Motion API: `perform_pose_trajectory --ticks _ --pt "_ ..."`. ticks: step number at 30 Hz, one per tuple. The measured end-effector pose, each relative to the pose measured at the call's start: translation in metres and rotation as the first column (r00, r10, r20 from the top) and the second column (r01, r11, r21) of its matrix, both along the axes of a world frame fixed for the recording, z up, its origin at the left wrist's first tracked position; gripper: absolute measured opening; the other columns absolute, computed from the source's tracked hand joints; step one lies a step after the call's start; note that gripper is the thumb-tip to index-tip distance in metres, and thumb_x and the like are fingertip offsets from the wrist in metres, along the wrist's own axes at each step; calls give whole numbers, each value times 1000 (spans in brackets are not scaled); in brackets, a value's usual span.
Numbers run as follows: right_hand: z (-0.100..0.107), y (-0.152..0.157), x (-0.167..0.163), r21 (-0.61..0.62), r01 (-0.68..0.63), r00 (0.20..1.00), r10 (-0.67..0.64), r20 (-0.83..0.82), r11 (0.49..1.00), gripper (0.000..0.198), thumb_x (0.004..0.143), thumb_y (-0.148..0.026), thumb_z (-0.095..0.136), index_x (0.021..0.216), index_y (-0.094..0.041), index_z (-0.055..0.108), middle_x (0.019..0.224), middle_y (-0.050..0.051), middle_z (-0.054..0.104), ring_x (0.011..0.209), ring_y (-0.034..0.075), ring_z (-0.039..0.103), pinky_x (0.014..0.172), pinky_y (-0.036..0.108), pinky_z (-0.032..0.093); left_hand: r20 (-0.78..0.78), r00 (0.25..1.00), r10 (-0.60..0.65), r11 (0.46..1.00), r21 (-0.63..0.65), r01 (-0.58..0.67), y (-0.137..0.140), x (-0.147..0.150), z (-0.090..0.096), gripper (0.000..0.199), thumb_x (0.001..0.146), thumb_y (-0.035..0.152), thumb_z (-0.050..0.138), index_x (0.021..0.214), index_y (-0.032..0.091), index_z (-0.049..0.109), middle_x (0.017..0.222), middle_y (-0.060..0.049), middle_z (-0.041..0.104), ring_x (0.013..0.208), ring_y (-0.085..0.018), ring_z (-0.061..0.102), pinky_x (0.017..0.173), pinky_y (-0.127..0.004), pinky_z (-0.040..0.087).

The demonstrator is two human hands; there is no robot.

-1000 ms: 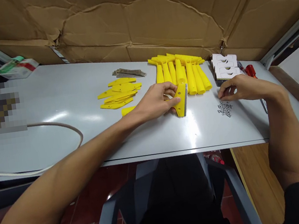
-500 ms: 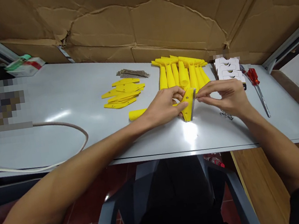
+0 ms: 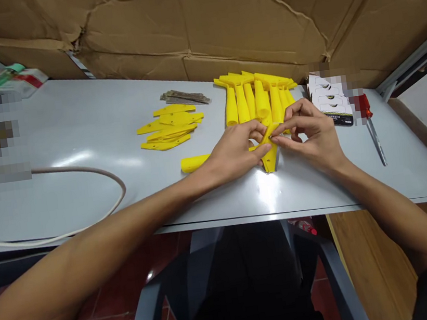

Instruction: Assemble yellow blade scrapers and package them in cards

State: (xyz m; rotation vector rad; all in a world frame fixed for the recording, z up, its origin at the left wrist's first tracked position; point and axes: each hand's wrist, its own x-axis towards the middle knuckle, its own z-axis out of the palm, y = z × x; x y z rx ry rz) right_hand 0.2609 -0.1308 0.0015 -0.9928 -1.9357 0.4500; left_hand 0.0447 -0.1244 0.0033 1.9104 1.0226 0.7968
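My left hand [image 3: 234, 152] is closed around the head of a yellow scraper [image 3: 271, 158], thumb in front and fingers behind. A yellow handle [image 3: 195, 163] extends leftward from under that hand. At the upper hole of the scraper's head, my right hand [image 3: 315, 136] pinches its thumb and fingertips together. A tiny metal piece, seemingly a screw, shows at those fingertips; they partly hide it. Behind both hands stand several yellow scraper handles [image 3: 250, 102]. Loose yellow cover plates [image 3: 172, 128] lie in a pile to the left, with thin metal blades [image 3: 185, 97] stacked beyond them.
White printed cards [image 3: 329, 95] are stacked at the back right, beside a red-handled screwdriver [image 3: 375, 133]. A cable [image 3: 117, 186] loops over the table [image 3: 155, 199] on the left. A cardboard wall [image 3: 239, 25] closes off the back.
My right hand has moved left, from beside the blade edge onto the front of the scraper's head at the upper hole. My left hand keeps its hold. The view has shifted slightly.
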Motion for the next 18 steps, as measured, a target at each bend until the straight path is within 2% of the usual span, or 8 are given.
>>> perform_pose_trajectory --ticks 6,13,18 --pt "1 -6 -3 -40 -19 999 18 -29 999 15 82 -33 86 93 -24 84 104 6 57 78 5 52 54 18 43 59 998 -7 1000 11 6 -3 0 1 22 88 29 69 103 13 72 106 -8 78 89 -18 73 75 -28 59" --pt "2 -12 -6 -113 5 997 -13 -71 994 20 82 -44 84 93 -27 82 108 7 59 78 9 52 56 24 50 58 998 -10 998 -62 14 -4 0 3 24 87 32 71 103 14 71 105 -9 77 94 -20 73 77 -30 60" --pt "0 -11 -5 -120 -8 998 0 -69 993 15 83 -39 83 95 -29 81 109 6 59 78 9 53 56 25 52 44 999 8 996 -90 -4 -4 0 5 25 86 31 72 105 15 71 104 -9 76 90 -20 72 77 -31 61"
